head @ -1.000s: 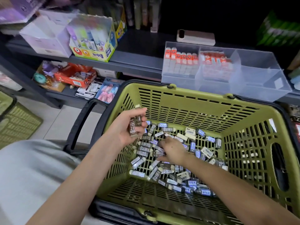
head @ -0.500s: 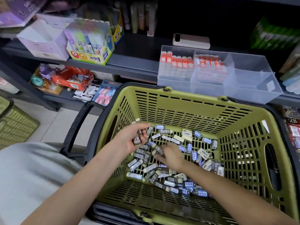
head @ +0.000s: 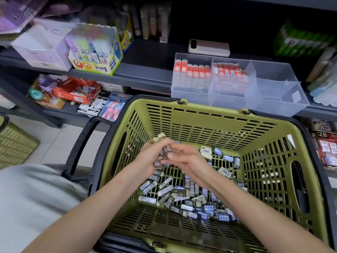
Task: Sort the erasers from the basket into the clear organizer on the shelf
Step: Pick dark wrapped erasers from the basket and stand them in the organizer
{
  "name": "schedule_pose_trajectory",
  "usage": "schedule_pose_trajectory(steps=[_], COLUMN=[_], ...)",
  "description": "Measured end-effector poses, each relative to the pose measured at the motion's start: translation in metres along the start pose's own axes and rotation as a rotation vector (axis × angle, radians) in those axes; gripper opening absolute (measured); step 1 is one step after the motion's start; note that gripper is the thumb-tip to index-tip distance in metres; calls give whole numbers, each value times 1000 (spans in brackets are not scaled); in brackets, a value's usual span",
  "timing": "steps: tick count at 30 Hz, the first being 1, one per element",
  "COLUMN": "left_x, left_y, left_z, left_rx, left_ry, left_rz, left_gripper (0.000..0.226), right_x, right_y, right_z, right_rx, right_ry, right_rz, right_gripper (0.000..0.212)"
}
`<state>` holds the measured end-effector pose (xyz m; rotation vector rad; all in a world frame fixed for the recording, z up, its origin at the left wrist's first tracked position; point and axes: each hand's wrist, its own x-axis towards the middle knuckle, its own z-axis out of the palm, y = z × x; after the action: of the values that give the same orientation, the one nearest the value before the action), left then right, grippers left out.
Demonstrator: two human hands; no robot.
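A green plastic basket (head: 209,125) in front of me holds several loose erasers (head: 184,196) in dark and blue sleeves. Above the pile, my left hand (head: 145,159) grips a small stack of dark 2B erasers (head: 163,154). My right hand (head: 184,157) meets it from the right and pinches an eraser against that stack. On the shelf behind the basket stands the clear organizer (head: 273,92): its left and middle compartments hold red-and-white erasers (head: 193,70), while its right compartment holds nothing.
A yellow glue display box (head: 94,52) and a white carton (head: 42,46) sit on the shelf to the left. A phone (head: 208,47) lies behind the organizer. Lower shelves carry stationery packs. Another green basket (head: 14,141) stands on the floor at far left.
My right hand has lifted out of the eraser pile and come up to my left hand, bringing an eraser to the stack held there. The view has shifted slightly.
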<state>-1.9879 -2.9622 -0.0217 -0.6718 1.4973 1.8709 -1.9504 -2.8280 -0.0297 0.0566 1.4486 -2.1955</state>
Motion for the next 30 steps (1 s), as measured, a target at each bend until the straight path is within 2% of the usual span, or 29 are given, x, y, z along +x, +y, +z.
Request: schedule_pose_trajectory(steps=[2, 3, 5, 7, 8, 10, 14, 17, 19, 21, 23, 26, 30], left_x=[2, 3, 4, 3, 1, 0, 6, 12, 16, 14, 9, -5, -20], left_y=[1, 2, 5, 9, 12, 14, 11, 8, 8, 10, 17, 29, 40], left_z=[-2, -2, -5, -7, -8, -9, -11, -14, -17, -18, -19, -21, -26], left_rx=[-96, -138, -248, -333, -327, -248, 1, 207, 447, 618, 657, 589, 588], left_ry=[8, 20, 54, 45, 32, 49, 174, 251, 311, 312, 195, -69, -280], left_rz=[-75, -108, -148, -180, -184, -153, -2, 142, 306, 397, 320, 123, 43], left_gripper=[20, 14, 11, 13, 14, 20, 36, 40, 44, 45, 56, 70, 53], right_x=[4, 9, 22, 37, 43, 52, 58, 51, 42, 30, 23, 20, 22], right_y=[1, 4, 13, 27, 34, 45, 56, 46, 29, 9, -8, -23, -27], right_z=[-17, -25, -45, -67, -75, -87, -88, -83, -76, -62, -47, -35, -18], right_rx=[122, 81, -264, -846, -1111, -1434, -1668, -1577, -1400, -1101, -850, -647, -505], right_ry=[89, 183, 414, 566, 566, 515, 444, 362, 168, -18, -88, -66, -130], right_rz=[26, 37, 39, 75, 127, 224, 208, 83, 17, 47, 69, 28, -38], right_gripper=[29, 24, 16, 18, 24, 33, 32, 31, 25, 18, 19, 29, 33])
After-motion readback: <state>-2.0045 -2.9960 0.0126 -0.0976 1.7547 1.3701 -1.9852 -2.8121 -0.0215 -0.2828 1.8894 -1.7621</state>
